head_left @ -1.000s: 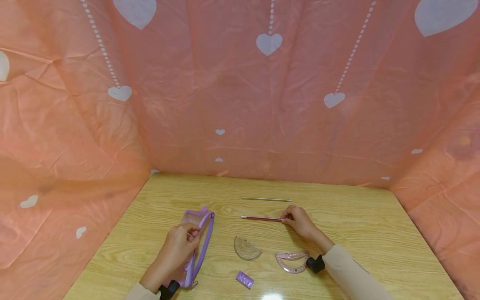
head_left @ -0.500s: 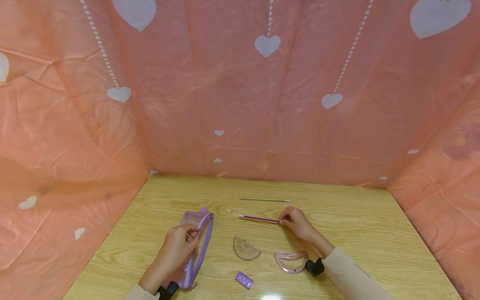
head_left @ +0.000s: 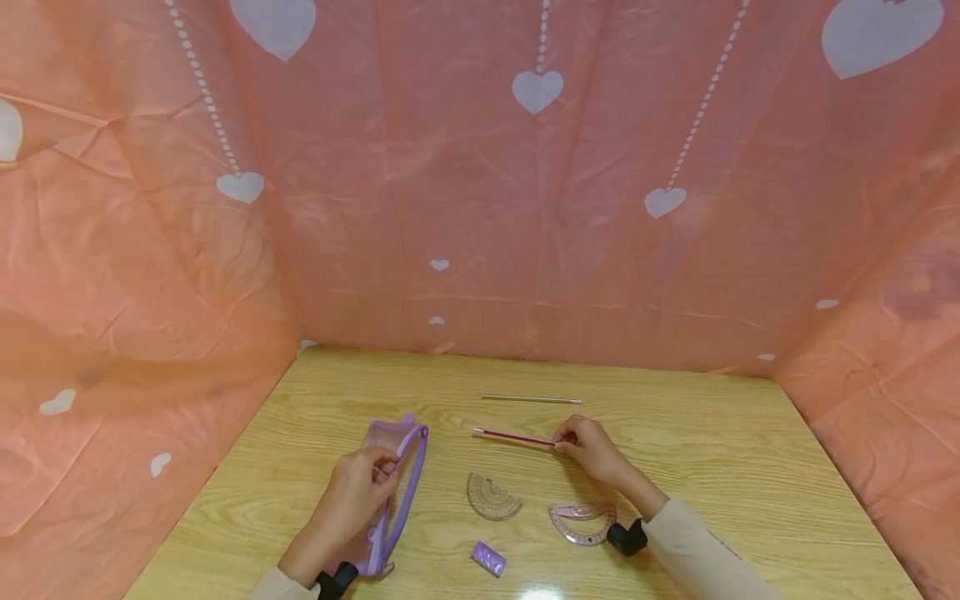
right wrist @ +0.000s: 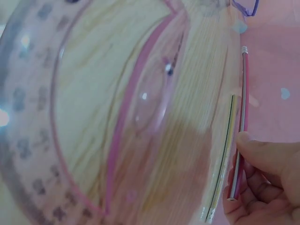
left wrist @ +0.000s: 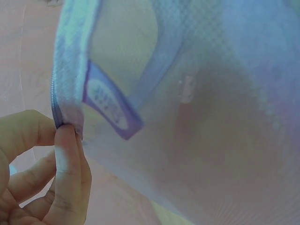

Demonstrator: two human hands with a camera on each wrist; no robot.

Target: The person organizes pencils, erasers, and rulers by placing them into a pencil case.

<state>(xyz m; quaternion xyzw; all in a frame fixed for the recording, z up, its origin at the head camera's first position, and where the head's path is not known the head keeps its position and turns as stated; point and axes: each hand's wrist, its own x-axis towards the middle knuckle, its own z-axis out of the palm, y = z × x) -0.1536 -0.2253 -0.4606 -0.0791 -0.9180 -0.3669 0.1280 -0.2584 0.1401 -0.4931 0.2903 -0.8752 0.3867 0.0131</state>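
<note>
On the left of the table, my left hand (head_left: pixel 358 490) pinches the zipped edge of a purple mesh pencil case (head_left: pixel 384 435), whose mouth gapes to the right. The left wrist view shows thumb and fingers on the zipper band (left wrist: pixel 70 84), close to a small label tab (left wrist: pixel 110 103). My right hand (head_left: pixel 592 450) pinches a dark red striped pencil (head_left: pixel 513 437) near its right end, its pale-tipped end pointing left toward the case. Behind it lies a yellow-and-dark striped pencil (head_left: pixel 531 398), parallel to the table's back edge.
A clear protractor (head_left: pixel 491 500) lies mid-table between the hands. Nearer the right wrist is a pink-tinted protractor (head_left: pixel 589 540), partly covered by the black wrist camera (head_left: pixel 628 537). A small shiny purple block (head_left: pixel 489 559) sits toward the front. An orange heart-patterned cloth (head_left: pixel 480 208) encloses the table.
My right hand has drifted a little left with the red pencil, bringing its pale tip closer to the pencil case. The left hand keeps its hold on the zipper edge.
</note>
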